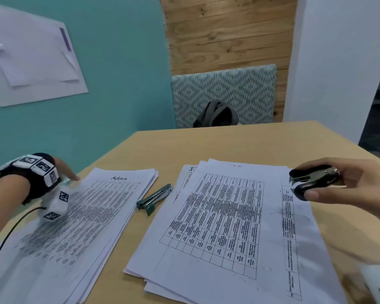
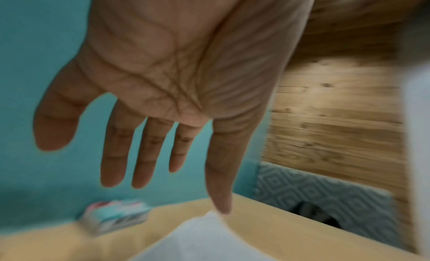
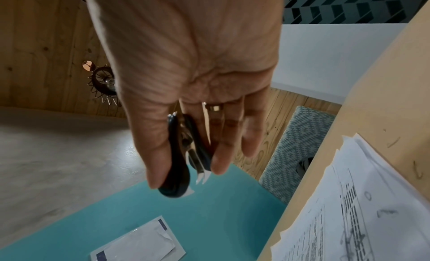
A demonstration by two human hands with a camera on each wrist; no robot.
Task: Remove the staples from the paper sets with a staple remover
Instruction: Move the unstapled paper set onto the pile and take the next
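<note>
Table (image 1: 239, 145) of pale wood carries two paper stacks, with a teal wall to its left and a plank wall beyond. Left stack (image 1: 92, 216), topped by a sheet headed "Admin", lies toward the near left edge; right stack (image 1: 217, 227), loosely fanned with a printed grid uppermost, lies toward the near right. Green stapler (image 1: 155, 198) rests flat on the table between the two stacks, touching neither hand. Left hand (image 1: 62, 170), wearing a black wrist rig with marker tiles, is at the far left corner of the left stack; the left wrist view shows its fingers (image 2: 116, 154) straight and spread, palm empty, with the thumb tip at or just over the paper corner, contact not determinable owing to blur. Right hand (image 1: 347, 183) is raised above the far right part of the right stack and holds the staple remover (image 1: 314, 181), black with metal claws, pinched between thumb below and fingers above. Remover's jaws point left and stand partly apart, clear of the paper. Small blurred box (image 2: 114, 216) sits at the table's far left edge near the wall.
</note>
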